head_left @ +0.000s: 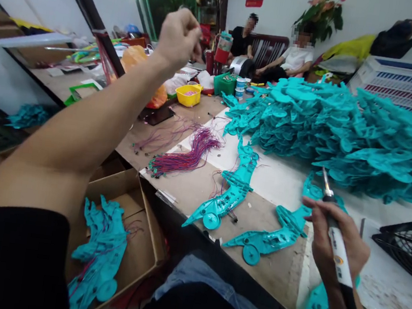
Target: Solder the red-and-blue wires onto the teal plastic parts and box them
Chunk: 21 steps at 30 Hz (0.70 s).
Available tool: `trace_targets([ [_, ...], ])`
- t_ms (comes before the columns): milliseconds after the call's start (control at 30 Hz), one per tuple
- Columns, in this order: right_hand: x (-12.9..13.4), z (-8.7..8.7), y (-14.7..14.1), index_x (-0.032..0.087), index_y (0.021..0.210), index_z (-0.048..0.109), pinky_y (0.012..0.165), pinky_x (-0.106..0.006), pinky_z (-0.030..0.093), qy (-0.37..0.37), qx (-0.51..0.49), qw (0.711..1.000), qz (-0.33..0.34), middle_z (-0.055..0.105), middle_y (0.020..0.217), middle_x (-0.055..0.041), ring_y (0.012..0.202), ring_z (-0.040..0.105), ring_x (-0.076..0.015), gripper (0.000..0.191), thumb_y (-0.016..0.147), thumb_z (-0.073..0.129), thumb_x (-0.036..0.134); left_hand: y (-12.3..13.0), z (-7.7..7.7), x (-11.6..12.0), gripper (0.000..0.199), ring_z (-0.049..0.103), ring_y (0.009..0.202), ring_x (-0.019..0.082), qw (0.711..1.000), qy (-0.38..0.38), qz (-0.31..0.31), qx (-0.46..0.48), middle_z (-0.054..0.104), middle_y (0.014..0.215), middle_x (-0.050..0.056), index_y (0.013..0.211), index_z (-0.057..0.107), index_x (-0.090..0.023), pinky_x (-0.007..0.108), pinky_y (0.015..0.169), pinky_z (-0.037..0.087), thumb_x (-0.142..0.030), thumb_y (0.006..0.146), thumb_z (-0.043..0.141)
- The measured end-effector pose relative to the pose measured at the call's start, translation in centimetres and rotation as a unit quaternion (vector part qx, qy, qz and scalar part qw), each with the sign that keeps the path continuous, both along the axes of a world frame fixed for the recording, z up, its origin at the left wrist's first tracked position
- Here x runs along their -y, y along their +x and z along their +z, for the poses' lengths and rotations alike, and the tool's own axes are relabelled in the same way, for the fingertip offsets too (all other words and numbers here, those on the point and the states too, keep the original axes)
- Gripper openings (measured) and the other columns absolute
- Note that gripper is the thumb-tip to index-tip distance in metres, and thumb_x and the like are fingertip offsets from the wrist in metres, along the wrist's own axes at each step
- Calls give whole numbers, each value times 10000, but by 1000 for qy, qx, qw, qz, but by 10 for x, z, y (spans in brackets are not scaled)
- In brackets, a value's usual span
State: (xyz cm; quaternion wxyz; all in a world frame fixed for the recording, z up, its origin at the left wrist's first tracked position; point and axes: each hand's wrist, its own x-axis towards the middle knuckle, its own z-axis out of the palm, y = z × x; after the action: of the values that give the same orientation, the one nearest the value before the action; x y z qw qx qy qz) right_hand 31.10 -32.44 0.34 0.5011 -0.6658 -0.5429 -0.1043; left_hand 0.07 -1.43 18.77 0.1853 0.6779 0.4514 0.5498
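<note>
My left hand is raised high over the far side of the table. Its fingers are pinched together, and what they hold, if anything, I cannot make out. In my right hand is a soldering iron with a white handle, its metal tip pointing up and away. Below the iron's tip lies a teal plastic part with a round wheel. A similar teal part with thin wires lies left of it. Another teal piece is partly hidden by my right wrist. A bundle of red and purple wires is spread nearby.
A large heap of teal parts covers the back right. An open cardboard box by my lap holds finished-looking teal pieces. A yellow container, a black fan and a white crate stand around. Two people sit behind.
</note>
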Motion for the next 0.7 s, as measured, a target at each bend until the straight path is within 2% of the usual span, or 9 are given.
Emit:
trace_targets([
  [100,-36,26,-15,273,1108,640,711,-407,627,44,-93,992,74,761,1034,-49,864,753,-253,290,863,702,415,17,3,28,306,385,519,99,999,19,-50,-9,502,546,-65,740,415,-243,299,581,358,-70,985,476],
  [133,-53,34,-21,262,1131,612,732,-395,632,48,-110,986,116,753,1058,-58,962,745,-263,341,845,717,414,19,5,35,319,374,504,96,998,32,-59,-2,502,542,-65,728,413,-244,293,569,354,-57,980,474],
  [200,-93,46,-34,258,1149,564,736,-372,632,52,-114,975,186,722,1133,-72,1024,727,-255,414,816,736,433,20,9,46,327,364,481,87,996,52,-74,9,497,537,-66,721,416,-241,277,545,342,-42,974,472],
  [333,-179,59,-73,269,1118,486,974,-481,570,53,-131,936,322,655,1241,-65,1176,653,-268,576,700,828,468,17,13,64,291,421,504,72,996,33,-81,-4,509,566,-60,747,420,-222,244,525,325,-69,988,478],
  [400,-215,58,-100,266,1093,453,1009,-479,547,30,-152,910,384,640,1232,-65,1197,631,-255,631,654,853,482,14,14,73,237,456,535,63,996,31,-77,-21,535,595,-55,788,438,-204,223,544,336,-105,1001,473],
  [467,-240,54,-127,266,1066,433,924,-432,585,-26,-176,878,444,653,1142,-48,1100,656,-223,627,645,847,479,9,16,80,179,501,569,61,996,37,-72,-38,555,618,-47,838,457,-184,212,575,356,-143,1013,459],
  [533,-254,47,-148,261,1023,443,783,-354,605,-78,-192,855,475,654,986,-12,932,670,-180,555,659,821,443,0,17,82,152,551,606,69,995,46,-72,-43,561,641,-40,866,466,-174,208,593,370,-177,1017,449],
  [633,-261,37,-158,254,983,461,578,-267,555,-103,-216,853,463,596,785,40,699,619,-129,445,676,764,360,-23,13,77,145,565,606,74,993,73,-93,-19,561,670,-39,867,474,-188,206,572,359,-226,1006,461],
  [700,-262,34,-154,260,1013,440,514,-254,531,-91,-248,852,452,571,741,61,636,596,-120,446,679,726,335,-37,-1,69,160,521,564,77,988,79,-132,20,572,684,-27,851,497,-201,223,543,348,-283,989,500],
])
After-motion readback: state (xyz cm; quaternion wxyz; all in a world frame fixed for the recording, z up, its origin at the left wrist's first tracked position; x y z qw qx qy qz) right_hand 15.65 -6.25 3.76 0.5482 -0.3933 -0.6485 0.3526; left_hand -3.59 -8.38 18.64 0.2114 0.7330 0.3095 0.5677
